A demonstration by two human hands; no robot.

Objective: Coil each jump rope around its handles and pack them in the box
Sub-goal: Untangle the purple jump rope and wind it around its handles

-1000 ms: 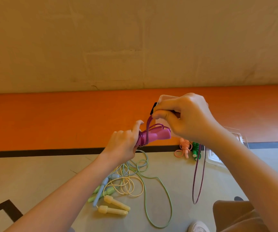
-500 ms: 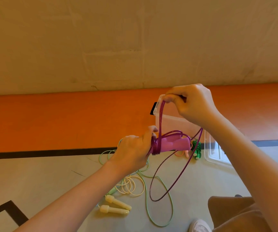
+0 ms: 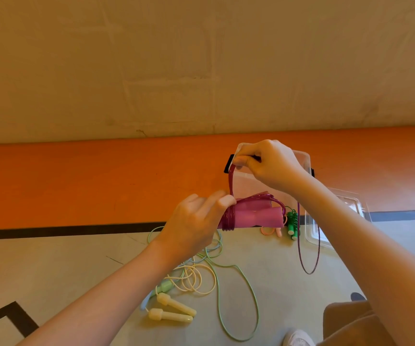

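My left hand point(image 3: 196, 221) grips the pink handles point(image 3: 256, 217) of a purple jump rope, held level above the floor. Several turns of the purple rope point(image 3: 227, 218) sit wound around the handles next to my fingers. My right hand point(image 3: 269, 163) pinches the purple rope above the handles and holds it taut. A slack loop of that rope point(image 3: 308, 258) hangs down under my right forearm. The clear plastic box point(image 3: 301, 158) stands behind my right hand, against the wall.
On the floor lie a cream rope with two cream handles point(image 3: 174, 310), a light green rope point(image 3: 239, 295), a coiled green rope point(image 3: 292, 222) and a coiled peach rope point(image 3: 271, 231). A clear lid point(image 3: 351, 206) lies right of the box. My knee point(image 3: 351, 323) is at bottom right.
My right hand carried the purple rope around the handles and back up, adding turns. The hanging loop grew shorter and swung to the right.
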